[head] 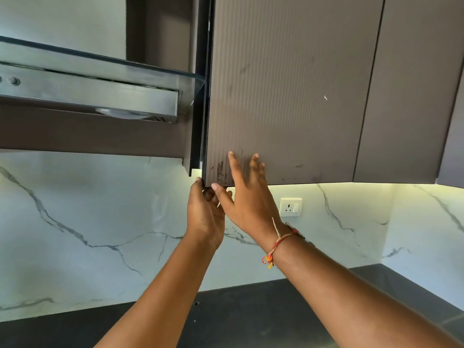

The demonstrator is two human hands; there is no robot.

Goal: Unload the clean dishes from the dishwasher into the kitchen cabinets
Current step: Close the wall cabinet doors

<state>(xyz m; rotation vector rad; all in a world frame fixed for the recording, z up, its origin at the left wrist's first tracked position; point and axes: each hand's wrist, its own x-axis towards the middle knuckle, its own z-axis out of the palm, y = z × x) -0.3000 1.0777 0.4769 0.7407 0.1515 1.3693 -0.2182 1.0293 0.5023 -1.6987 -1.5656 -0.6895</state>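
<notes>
Frame centre: left hand [204, 212] pinches bottom corner of brown ribbed wall-cabinet door [276, 96], likely for pulling leverage; right hand [247, 194] flat, unclenched on door face, steadying. No dishes in view; dishwasher unseen.

I have one view only, from the head camera, tilted upward and forward from below the wall cabinets. It sits close to the ribbed cabinet door [281, 96], with the range hood [88, 96] at upper left and the marble backsplash [75, 209] straight ahead.
</notes>
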